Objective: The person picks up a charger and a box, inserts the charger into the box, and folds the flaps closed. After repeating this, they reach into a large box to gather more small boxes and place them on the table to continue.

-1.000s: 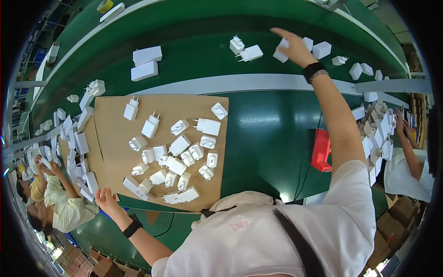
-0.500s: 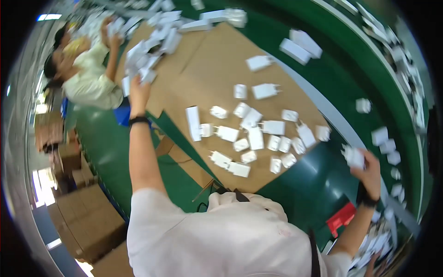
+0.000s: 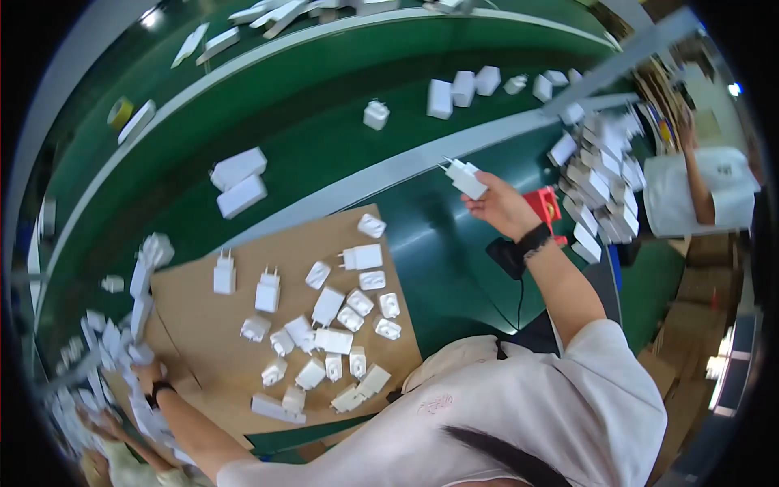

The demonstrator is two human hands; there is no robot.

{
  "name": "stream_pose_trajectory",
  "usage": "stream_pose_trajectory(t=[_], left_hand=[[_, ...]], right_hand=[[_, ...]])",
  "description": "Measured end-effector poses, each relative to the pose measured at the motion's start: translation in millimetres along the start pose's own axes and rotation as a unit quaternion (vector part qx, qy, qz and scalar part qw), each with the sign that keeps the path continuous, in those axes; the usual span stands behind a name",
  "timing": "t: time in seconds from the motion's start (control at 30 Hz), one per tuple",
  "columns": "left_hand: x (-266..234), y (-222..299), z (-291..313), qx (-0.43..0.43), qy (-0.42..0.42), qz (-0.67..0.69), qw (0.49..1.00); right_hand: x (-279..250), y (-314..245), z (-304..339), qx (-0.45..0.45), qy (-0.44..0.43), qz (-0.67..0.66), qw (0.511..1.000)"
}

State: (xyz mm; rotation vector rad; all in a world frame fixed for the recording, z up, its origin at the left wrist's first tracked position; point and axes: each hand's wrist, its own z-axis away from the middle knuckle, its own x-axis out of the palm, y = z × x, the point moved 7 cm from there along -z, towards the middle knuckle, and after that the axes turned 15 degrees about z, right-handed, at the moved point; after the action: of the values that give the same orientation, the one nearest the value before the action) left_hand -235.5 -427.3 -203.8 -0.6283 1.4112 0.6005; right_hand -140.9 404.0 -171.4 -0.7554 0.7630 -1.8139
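My right hand (image 3: 507, 204) is closed around a white plug charger (image 3: 464, 178), its two prongs pointing up and away to the left. It holds the charger above the green worktop, right of a brown cardboard sheet (image 3: 182, 300). My left hand (image 3: 148, 377) reaches to the sheet's left side, against a heap of small white boxes (image 3: 114, 345); its fingers are blurred, so their grip does not show. Several white chargers (image 3: 328, 307) lie loose across the sheet, some with prongs up. A long white box (image 3: 276, 408) lies at the near edge.
Behind the sheet runs a green conveyor (image 3: 316, 138) with a pale rail, carrying scattered white boxes and chargers. A red holder (image 3: 542, 209) and a black corded device (image 3: 507, 256) sit at the right, near a box pile (image 3: 596, 183). Co-workers are at right (image 3: 690, 195) and lower left (image 3: 146, 467).
The whole view has swung round toward the right. My right hand still grips the charger, with its forearm now more in view. My left hand stays by the white boxes.
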Motion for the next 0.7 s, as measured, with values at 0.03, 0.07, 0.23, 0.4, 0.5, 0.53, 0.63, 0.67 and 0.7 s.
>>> stream_pose_trajectory(t=[0.03,0.07,0.23,0.4,0.5,0.53,0.63,0.67,0.7], left_hand=[[-7,5,5,0.011,0.007,0.005,1.000],[-8,9,6,0.006,-0.013,0.010,1.000],[-15,5,14,-0.030,-0.086,-0.012,0.996],[14,-23,6,0.024,-0.155,-0.131,0.979],[21,-14,2,0.042,-0.124,-0.010,0.991],[15,-18,3,0.035,-0.112,0.050,0.992],[-8,-17,11,0.008,-0.078,0.213,0.974],[-19,-21,17,-0.003,-0.064,0.265,0.962],[-26,-25,21,-0.013,-0.049,0.318,0.947]], right_hand=[[-7,3,2,-0.009,0.006,-0.009,1.000],[-10,5,3,-0.028,-0.015,-0.066,0.997],[-11,2,-5,-0.089,0.079,-0.083,0.989],[-1,-14,-22,-0.256,0.171,0.507,0.805],[8,-9,-36,-0.186,0.135,0.662,0.713],[5,-34,-32,-0.186,0.137,0.664,0.711],[-24,-149,-31,-0.379,0.210,0.647,0.628],[-63,-188,-60,-0.286,0.224,0.664,0.653],[-105,-223,-82,-0.259,0.273,0.677,0.633]])
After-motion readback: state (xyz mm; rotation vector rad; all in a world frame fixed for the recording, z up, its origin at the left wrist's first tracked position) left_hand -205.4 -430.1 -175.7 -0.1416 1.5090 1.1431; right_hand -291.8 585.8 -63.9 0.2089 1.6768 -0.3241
